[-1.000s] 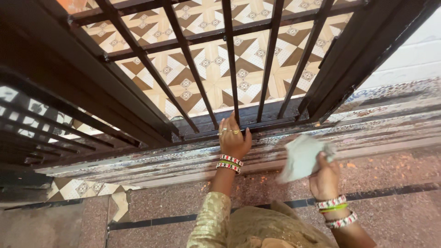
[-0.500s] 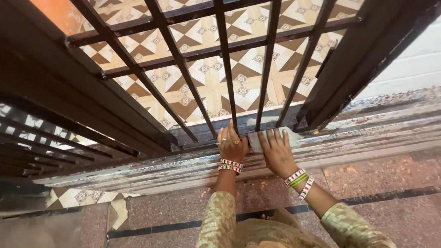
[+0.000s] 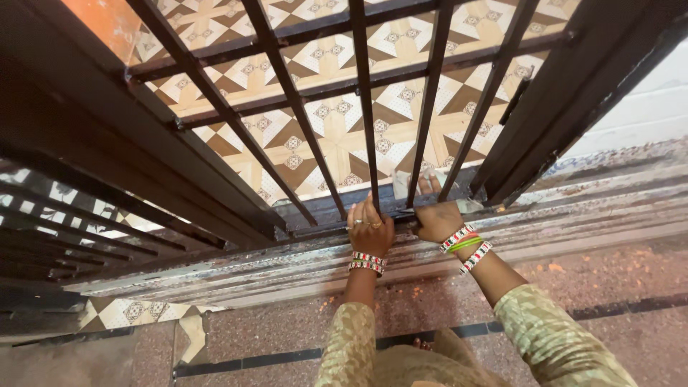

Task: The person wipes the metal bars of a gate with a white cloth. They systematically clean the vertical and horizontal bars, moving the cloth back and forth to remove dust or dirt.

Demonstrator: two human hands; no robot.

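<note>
A black metal gate [image 3: 362, 107] with slanted bars stands over a patterned tile floor. My left hand [image 3: 369, 228], with rings and striped bangles, grips the foot of one bar at the gate's bottom rail [image 3: 344, 208]. My right hand [image 3: 435, 215] reaches between two bars and presses a pale cloth [image 3: 403, 183] onto the bottom rail; its fingers are partly hidden behind the bars. Both forearms wear gold patterned sleeves.
A worn, paint-streaked stone threshold [image 3: 573, 208] runs under the gate. Speckled reddish floor [image 3: 272, 322] with a dark strip lies near me. A second barred gate leaf [image 3: 64, 215] stands at the left, a white wall [image 3: 645, 100] at the right.
My right hand brought the cloth from the air at the right onto the bottom rail, then pushed it farther through the bars. My left hand stayed on its bar.
</note>
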